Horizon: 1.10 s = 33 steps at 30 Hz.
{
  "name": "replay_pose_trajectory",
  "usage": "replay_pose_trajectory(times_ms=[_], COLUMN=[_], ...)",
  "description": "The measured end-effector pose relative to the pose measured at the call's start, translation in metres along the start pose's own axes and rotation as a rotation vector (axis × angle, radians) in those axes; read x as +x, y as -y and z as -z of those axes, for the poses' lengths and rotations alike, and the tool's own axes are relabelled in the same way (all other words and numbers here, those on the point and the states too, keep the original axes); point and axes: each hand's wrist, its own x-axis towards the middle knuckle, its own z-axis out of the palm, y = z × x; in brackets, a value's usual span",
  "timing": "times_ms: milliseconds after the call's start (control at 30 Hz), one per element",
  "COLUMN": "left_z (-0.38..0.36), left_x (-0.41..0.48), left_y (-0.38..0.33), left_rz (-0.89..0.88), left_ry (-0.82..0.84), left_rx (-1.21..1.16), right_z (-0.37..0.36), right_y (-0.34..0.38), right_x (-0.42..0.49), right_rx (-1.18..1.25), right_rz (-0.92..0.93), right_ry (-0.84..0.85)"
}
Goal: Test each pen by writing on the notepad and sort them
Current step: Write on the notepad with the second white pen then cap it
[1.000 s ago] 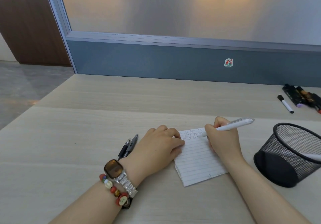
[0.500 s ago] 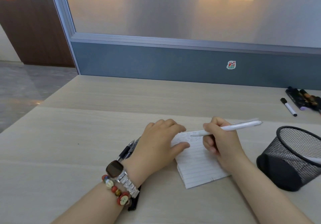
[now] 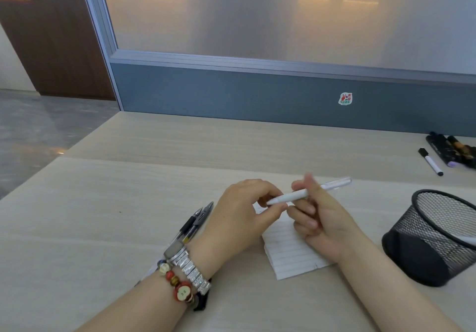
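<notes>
Desk (image 3: pixel 128 203) surface: notepad (image 3: pixel 291 251) near its front edge.
Both your hands, left hand (image 3: pixel 239 218) and right hand (image 3: pixel 322 218), grip the white pen (image 3: pixel 288 197) above it.

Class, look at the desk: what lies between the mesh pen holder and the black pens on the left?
In the head view, the lined notepad, with both hands holding the white pen above it.

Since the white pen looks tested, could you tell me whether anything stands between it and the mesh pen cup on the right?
Nothing visible does. The white pen is held over the notepad by both hands, and only bare tabletop lies between it and the mesh pen cup.
</notes>
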Motion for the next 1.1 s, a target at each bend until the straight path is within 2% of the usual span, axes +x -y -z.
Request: replay_pose_trajectory(times_ms=[100, 167, 500, 667, 867, 933, 1100], left_z=[0.002, 0.003, 0.003, 0.002, -0.001, -0.003, -0.009], left_x=[0.000, 0.001, -0.001, 0.001, 0.000, 0.001, 0.005], left_y=[0.002, 0.003, 0.002, 0.006, 0.008, 0.004, -0.011], left_rz=[0.023, 0.023, -0.011, -0.016, -0.023, -0.012, 0.030], left_ry=[-0.010, 0.000, 0.042, 0.022, 0.012, 0.016, 0.008], left_rx=[0.003, 0.023, 0.117, 0.246, 0.337, 0.336, 0.233], right_z=[0.011, 0.018, 0.020, 0.017, 0.011, 0.008, -0.005], right_y=[0.008, 0.010, 0.011, 0.014, 0.018, 0.018, 0.019], right_x=[0.001, 0.000, 0.000, 0.002, -0.009, -0.017, -0.026], right_rx=[0.276, 0.356, 0.400, 0.172, -0.323, -0.404, -0.533], right_rz=[-0.051, -0.060, -0.114, 0.046, 0.450, 0.546, 0.644], right_ry=[-0.066, -0.062, 0.013, -0.100, -0.257, -0.265, -0.215])
